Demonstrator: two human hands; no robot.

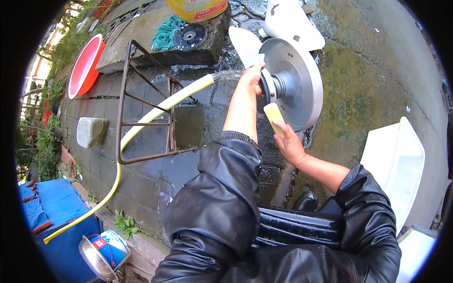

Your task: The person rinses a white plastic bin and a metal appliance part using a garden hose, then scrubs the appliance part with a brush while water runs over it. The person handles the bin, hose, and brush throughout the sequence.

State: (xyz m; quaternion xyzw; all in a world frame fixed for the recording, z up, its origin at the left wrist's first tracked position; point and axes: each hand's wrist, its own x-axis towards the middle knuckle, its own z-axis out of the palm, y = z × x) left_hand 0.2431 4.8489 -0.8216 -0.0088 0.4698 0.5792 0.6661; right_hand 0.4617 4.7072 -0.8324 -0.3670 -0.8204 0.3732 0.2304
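Observation:
My left hand (252, 78) grips the small black-edged flange (269, 86) of a metal machine part. Behind that flange, a ribbed hub (283, 85) joins it to a large silver disc (308, 85), which stands tilted on edge. In my right hand (290, 143) is a pale yellow oblong block (273, 118), held just below the flange; its underside is hidden, and I cannot tell whether it touches the metal. Water (228, 75) pours from a yellow hose (184, 93) towards my left hand.
The hose rests over a rusty metal frame (122, 106). A concrete slab (141, 46) bears a green cloth (166, 32), a black disc (190, 37) and a yellow bucket (198, 10). White plastic parts (290, 24) lie beyond the disc. A red basin (86, 67) and a stone (91, 131) are leftward.

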